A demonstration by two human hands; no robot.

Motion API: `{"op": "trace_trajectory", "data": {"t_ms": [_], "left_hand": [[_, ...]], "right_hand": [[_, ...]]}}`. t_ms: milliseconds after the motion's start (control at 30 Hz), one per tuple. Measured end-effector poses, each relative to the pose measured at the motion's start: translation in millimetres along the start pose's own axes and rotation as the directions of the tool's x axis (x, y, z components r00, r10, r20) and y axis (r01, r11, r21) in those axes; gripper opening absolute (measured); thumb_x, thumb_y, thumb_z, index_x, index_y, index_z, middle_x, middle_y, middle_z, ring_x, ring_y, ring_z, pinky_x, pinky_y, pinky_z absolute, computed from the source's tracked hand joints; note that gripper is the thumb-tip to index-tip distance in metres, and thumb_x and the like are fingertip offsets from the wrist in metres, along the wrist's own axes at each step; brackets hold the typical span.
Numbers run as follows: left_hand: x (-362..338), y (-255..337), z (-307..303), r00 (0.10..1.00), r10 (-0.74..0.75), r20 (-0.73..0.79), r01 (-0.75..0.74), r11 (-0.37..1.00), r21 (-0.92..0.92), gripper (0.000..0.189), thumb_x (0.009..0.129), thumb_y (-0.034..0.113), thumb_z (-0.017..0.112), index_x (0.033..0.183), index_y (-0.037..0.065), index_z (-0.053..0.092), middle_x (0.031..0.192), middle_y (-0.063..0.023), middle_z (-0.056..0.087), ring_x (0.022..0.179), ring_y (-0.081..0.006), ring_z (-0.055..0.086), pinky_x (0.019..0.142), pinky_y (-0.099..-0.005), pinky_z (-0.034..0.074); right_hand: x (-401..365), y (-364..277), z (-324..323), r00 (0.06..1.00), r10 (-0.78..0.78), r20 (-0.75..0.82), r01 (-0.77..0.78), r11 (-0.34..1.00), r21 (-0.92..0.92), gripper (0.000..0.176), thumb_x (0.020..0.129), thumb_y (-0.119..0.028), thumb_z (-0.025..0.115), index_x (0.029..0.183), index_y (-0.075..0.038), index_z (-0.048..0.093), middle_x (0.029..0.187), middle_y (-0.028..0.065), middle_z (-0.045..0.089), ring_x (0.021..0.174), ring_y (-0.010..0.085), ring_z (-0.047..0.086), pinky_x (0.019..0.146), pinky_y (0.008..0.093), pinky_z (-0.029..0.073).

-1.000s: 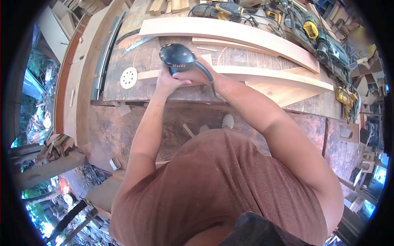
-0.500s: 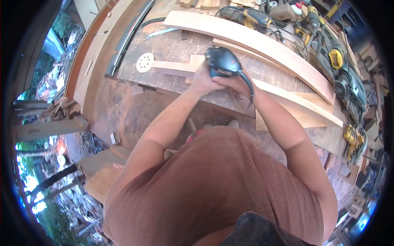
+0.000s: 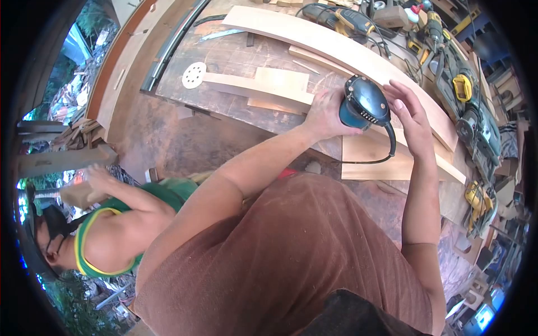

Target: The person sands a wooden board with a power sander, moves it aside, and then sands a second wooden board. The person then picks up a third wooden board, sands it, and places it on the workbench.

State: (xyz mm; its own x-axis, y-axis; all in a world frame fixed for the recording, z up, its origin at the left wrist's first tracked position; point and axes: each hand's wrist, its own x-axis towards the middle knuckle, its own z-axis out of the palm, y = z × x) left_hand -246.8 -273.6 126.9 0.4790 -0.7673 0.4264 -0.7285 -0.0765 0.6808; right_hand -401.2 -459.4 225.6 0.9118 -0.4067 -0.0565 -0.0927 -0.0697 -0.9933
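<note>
A dark blue-black electric sander [image 3: 366,101] is gripped around its left side by my left hand [image 3: 327,116]. Its cord [image 3: 390,147] curves down from the right side of the body. Just right of the sander, my right hand [image 3: 413,119] is raised with its fingers apart, holding nothing. Beneath and around the tool lie pale wooden pieces, among them a narrow strip [image 3: 235,85] and a flat board [image 3: 367,155]. A round sanding disc with holes [image 3: 194,75] rests at the strip's left end.
A long curved board [image 3: 314,49] spans the workbench [image 3: 224,50]. Power tools, including a yellow-black drill [image 3: 433,27], crowd the right side with tangled cords. At the left, a person in a green tank top [image 3: 120,229] raises a hand near a wooden block [image 3: 78,193].
The sander has moved right and closer, carried by my left hand. My right hand has let go and opened beside it. Another person has come into view at the left.
</note>
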Motion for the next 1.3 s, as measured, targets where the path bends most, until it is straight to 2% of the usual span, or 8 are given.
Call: {"op": "trace_trajectory", "data": {"t_ms": [100,167,300,633,767,1033,1133,1300], "left_hand": [[1,7,5,0.999,-0.033,-0.003,0.032,0.999,-0.018,0.098,0.05,0.051,0.093,0.128,0.006,0.053,0.117,-0.0136,0.061,0.115,-0.0325,0.059,0.105,-0.0472,0.038],[2,7,7,0.998,-0.053,0.014,0.054,0.998,-0.014,0.094,0.051,0.048,0.093,0.126,0.006,0.054,0.115,-0.0132,0.061,0.113,-0.0322,0.059,0.104,-0.0471,0.039],[8,3,1,0.981,-0.127,0.143,0.136,0.989,-0.057,0.088,0.052,0.043,0.094,0.121,0.005,0.053,0.115,-0.0143,0.061,0.112,-0.0341,0.059,0.099,-0.0466,0.045],[-9,-48,-90,0.987,-0.161,0.014,0.162,0.987,-0.014,0.09,0.048,0.049,0.096,0.116,0.003,0.06,0.108,-0.0181,0.067,0.105,-0.0391,0.064,0.095,-0.0487,0.049],[-18,-102,-137,0.997,-0.074,-0.03,0.072,0.995,-0.067,0.068,0.074,0.054,0.08,0.117,0.003,0.064,0.106,-0.0186,0.068,0.103,-0.0388,0.063,0.091,-0.0481,0.048],[-60,-222,-217,0.89,0.023,-0.456,0.204,0.872,0.444,0.062,0.088,0.049,0.072,0.126,0.001,0.062,0.122,-0.0213,0.064,0.12,-0.0387,0.055,0.103,-0.0468,0.042],[-71,-248,-221,0.769,-0.304,-0.563,0.268,0.952,-0.148,0.084,0.079,0.052,0.083,0.139,0.002,0.051,0.126,-0.0204,0.063,0.13,-0.0316,0.052,0.109,-0.0436,0.041],[-87,-269,-219,0.899,-0.334,-0.282,0.252,0.923,-0.29,0.092,0.068,0.06,0.087,0.133,0.002,0.056,0.119,-0.0139,0.068,0.115,-0.0245,0.064,0.101,-0.0387,0.049]], "right_hand": [[-1,-39,39,0.99,-0.113,0.085,0.12,0.99,-0.076,0.058,0.09,-0.028,0.072,0.141,-0.007,0.053,0.141,0.0147,0.056,0.127,0.0276,0.057,0.107,0.0399,0.046],[6,-52,62,0.943,-0.257,0.213,0.323,0.542,-0.776,0.061,0.085,-0.03,0.074,0.141,-0.013,0.054,0.138,0.02,0.056,0.124,0.0372,0.058,0.103,0.0449,0.05],[29,-54,92,0.988,-0.12,0.093,0.126,0.303,-0.945,0.052,0.084,-0.032,0.071,0.132,-0.018,0.058,0.122,0.021,0.06,0.11,0.0429,0.063,0.089,0.0522,0.056],[76,-67,180,0.976,-0.164,0.145,0.18,0.222,-0.958,0.045,0.086,-0.032,0.066,0.127,-0.015,0.059,0.114,0.0253,0.061,0.105,0.0426,0.066,0.083,0.0501,0.058],[99,-65,221,0.971,-0.176,0.16,0.196,0.212,-0.957,0.047,0.087,-0.031,0.067,0.13,-0.015,0.058,0.116,0.0264,0.061,0.108,0.0437,0.066,0.084,0.0497,0.058],[136,-73,293,0.972,-0.17,0.162,0.186,0.138,-0.973,0.048,0.089,-0.038,0.066,0.133,-0.022,0.055,0.119,0.0204,0.061,0.104,0.0397,0.068,0.084,0.0486,0.058],[135,-75,297,0.974,-0.158,0.16,0.184,0.152,-0.971,0.046,0.089,-0.028,0.063,0.134,-0.018,0.056,0.119,0.0243,0.062,0.111,0.0419,0.065,0.089,0.0493,0.057],[115,-82,274,0.997,-0.069,0.02,0.028,0.116,-0.993,0.049,0.091,-0.03,0.062,0.138,-0.021,0.053,0.121,0.022,0.062,0.11,0.0407,0.066,0.092,0.0504,0.055]]}}
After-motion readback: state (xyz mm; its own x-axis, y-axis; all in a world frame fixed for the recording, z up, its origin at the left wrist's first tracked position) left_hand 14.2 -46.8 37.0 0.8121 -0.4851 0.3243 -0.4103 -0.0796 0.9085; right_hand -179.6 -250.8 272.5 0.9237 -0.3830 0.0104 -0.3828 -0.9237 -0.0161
